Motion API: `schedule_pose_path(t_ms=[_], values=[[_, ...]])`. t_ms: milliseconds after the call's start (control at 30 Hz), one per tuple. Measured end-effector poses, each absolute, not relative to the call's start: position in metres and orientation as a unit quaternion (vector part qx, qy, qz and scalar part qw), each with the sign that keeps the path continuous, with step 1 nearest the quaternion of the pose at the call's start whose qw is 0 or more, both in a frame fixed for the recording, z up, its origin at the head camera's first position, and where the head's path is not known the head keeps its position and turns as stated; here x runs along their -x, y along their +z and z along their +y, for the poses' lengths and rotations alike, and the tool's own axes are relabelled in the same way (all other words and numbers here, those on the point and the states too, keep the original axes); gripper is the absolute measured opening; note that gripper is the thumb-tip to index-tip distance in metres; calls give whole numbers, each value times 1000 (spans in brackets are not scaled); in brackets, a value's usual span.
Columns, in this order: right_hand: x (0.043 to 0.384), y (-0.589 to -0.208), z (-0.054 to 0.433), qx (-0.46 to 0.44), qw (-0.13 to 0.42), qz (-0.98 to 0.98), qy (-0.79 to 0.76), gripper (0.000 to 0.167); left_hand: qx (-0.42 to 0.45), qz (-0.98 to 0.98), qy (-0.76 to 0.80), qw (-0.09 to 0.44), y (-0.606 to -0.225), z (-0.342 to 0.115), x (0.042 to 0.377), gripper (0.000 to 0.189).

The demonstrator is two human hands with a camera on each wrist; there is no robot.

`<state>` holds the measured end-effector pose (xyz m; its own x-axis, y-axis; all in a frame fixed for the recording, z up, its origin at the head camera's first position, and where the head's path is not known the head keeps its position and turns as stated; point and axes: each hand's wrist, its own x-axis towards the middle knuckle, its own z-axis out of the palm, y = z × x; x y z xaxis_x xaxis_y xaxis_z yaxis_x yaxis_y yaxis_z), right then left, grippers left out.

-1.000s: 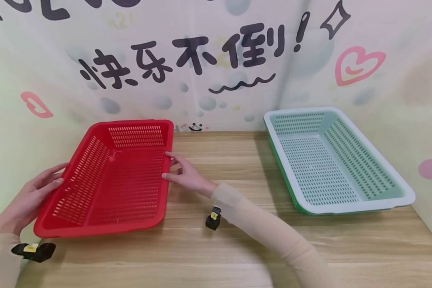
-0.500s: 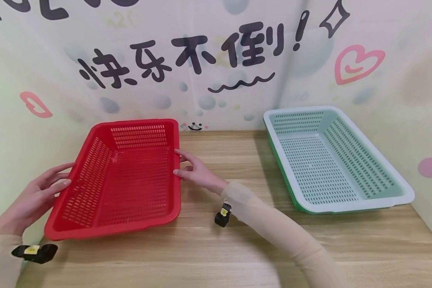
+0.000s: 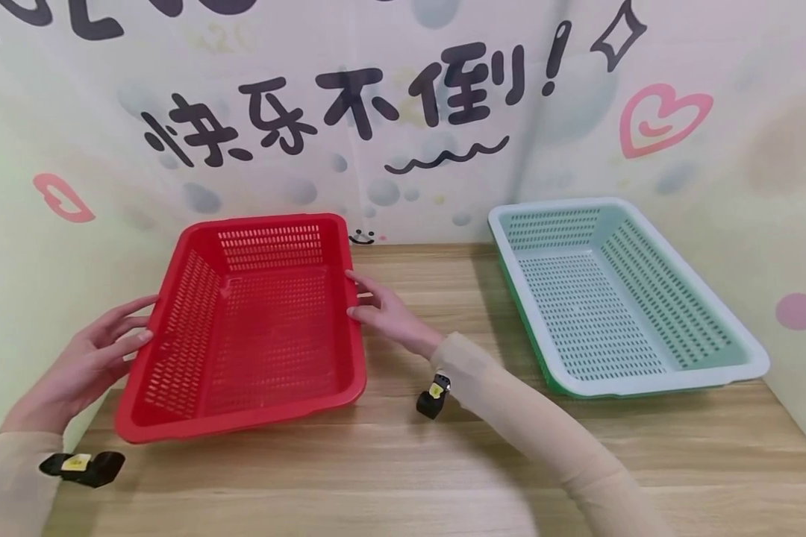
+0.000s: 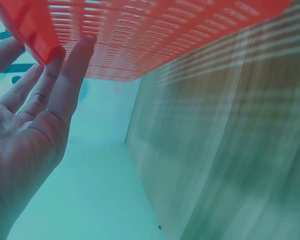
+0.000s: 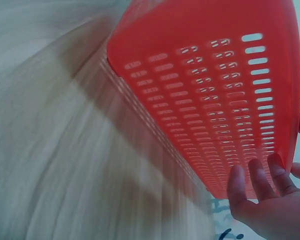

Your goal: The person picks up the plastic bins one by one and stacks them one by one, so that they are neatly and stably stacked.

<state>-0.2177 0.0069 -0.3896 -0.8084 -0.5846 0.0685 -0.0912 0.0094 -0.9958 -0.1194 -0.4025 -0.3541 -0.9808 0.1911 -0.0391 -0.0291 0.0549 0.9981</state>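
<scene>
A red plastic basket [image 3: 269,335] with slotted walls is raised over the table between my two hands, its near end appearing tilted down. My left hand [image 3: 80,365] grips its left rim, thumb on the outer edge. In the left wrist view, fingers [image 4: 72,80] of that hand reach under the rim against the slotted wall. On the opposite side my right hand [image 3: 396,317] pinches the right rim. Its fingertips [image 5: 257,172] press the outer wall below the rim in the right wrist view. Nothing lies inside the red basket.
A second basket, pale green inside with a white rim [image 3: 645,384] and a darker green outer layer, stands at the right of the wooden table [image 3: 349,477]. A printed cloth wall [image 3: 430,179] closes off the back and both sides.
Both hands have carried the red basket to the right, and slightly up by the latest frame. The pale green basket has stayed in place.
</scene>
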Motion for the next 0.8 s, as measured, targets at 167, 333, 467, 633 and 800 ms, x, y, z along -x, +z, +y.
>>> schedule_pose_path(t_ms=[167, 333, 467, 633, 800], values=[[217, -383, 17, 236, 195, 677, -669, 63, -72, 715, 690, 85, -350, -394, 123, 54], [217, -376, 26, 215, 195, 683, -670, 62, -94, 702, 700, 89, -347, -384, 126, 56], [216, -371, 34, 203, 194, 694, -663, 63, -105, 706, 694, 97, -345, -376, 127, 59], [217, -363, 44, 191, 199, 701, -658, 64, -119, 704, 693, 104, -342, -367, 131, 61], [216, -355, 51, 178, 208, 698, -661, 63, -140, 684, 708, 111, -341, -360, 136, 62]])
